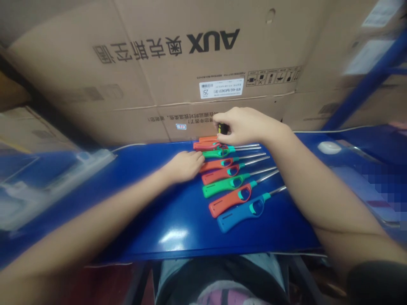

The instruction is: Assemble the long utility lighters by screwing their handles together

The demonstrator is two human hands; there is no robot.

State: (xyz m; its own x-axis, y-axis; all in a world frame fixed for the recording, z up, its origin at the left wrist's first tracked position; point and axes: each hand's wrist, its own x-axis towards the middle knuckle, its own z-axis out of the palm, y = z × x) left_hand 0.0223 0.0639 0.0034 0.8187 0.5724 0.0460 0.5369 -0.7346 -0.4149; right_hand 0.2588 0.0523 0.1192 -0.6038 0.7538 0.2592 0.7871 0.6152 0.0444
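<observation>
A row of long-necked gas lighters lies on the blue table, their metal tubes pointing right. Nearest me is a blue lighter (238, 216), then an orange lighter (227, 201) and a green lighter (222, 185). My left hand (186, 166) is closed at the butt end of a green lighter (210, 154) further back, its fingertips partly hidden. My right hand (240, 125) grips a black-and-yellow tool handle (223, 128), upright above the far lighters. Under that hand are a red lighter (203, 146) and, behind it, an orange lighter (206, 139), partly covered.
A large cardboard box (178, 80) stands along the back of the blue table (152, 220). To the right lie a white oval object (329, 147) and a blurred flat panel. A translucent plastic tray (60, 190) is at the left. A blue metal post (362, 89) rises at right.
</observation>
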